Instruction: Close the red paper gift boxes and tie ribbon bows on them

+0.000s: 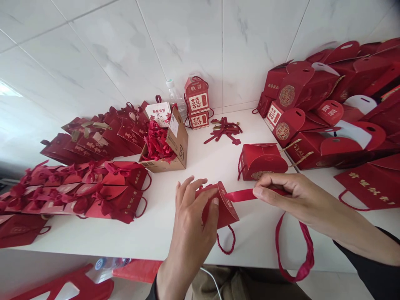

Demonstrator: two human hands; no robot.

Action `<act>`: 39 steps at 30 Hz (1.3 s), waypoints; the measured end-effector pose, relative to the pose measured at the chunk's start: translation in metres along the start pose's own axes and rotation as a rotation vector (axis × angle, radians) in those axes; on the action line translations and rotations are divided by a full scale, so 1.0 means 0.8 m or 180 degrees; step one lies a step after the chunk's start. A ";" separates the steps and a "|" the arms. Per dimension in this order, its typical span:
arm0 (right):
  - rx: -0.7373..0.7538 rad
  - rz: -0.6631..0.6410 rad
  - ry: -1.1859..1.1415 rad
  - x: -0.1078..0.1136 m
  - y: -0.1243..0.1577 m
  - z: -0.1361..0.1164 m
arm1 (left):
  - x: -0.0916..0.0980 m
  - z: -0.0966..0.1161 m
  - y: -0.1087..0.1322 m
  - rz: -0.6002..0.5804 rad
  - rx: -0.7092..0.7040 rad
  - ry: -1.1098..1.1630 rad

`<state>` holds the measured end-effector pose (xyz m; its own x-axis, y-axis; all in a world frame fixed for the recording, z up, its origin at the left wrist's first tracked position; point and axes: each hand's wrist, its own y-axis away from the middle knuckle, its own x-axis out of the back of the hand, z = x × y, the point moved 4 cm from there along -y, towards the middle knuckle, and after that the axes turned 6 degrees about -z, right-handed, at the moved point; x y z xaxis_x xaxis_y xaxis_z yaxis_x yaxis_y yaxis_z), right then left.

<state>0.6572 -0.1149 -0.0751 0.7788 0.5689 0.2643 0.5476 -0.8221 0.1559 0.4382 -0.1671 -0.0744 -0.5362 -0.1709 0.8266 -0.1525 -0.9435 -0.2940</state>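
My left hand point(193, 216) steadies a small red gift box point(228, 214) on the table, its thumb and fingers across the top. A twisted red cord handle hangs from the box's near side. In a pinch of thumb and fingers, my right hand point(290, 193) holds a red satin ribbon point(242, 196). One stretch of it runs flat and taut to the top of the box; the rest loops down below my right hand, past the table edge. How the ribbon attaches at the box is hidden. Just beyond my right hand sits another closed red box point(261, 160).
Red boxes with ribbon bows point(109, 200) line the left. An open carton point(181, 146) holds red ribbons. Near the wall are two stacked boxes point(197, 102), a plastic bottle point(175, 96) and a pile of red strips point(224, 131). Many red boxes point(296, 87) crowd the right.
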 end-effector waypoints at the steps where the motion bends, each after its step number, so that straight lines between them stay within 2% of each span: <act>1: -0.0003 -0.0013 0.0017 0.000 -0.001 0.002 | 0.000 0.000 -0.001 0.0011 0.0000 0.0011; 8: 0.0029 -0.0012 0.0070 -0.001 -0.006 0.010 | -0.001 0.001 -0.003 -0.0017 0.0013 0.0095; 22: 0.0063 -0.0003 0.0068 0.002 -0.004 0.002 | -0.001 -0.002 -0.003 -0.0040 0.0068 0.0149; 35: -0.0052 -0.0104 0.0178 -0.009 -0.016 0.002 | -0.002 -0.002 -0.006 -0.0123 0.0192 0.0422; 37: 0.0125 0.0033 0.0358 -0.013 -0.018 -0.003 | 0.005 -0.002 -0.005 -0.0048 0.0248 0.0512; 39: 0.0477 0.0376 0.0675 -0.018 -0.018 -0.015 | 0.017 -0.002 -0.004 0.0052 0.0278 0.0599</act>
<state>0.6343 -0.1114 -0.0701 0.7671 0.4388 0.4680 0.5083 -0.8608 -0.0260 0.4304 -0.1663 -0.0632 -0.6850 -0.1380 0.7153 -0.0744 -0.9635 -0.2572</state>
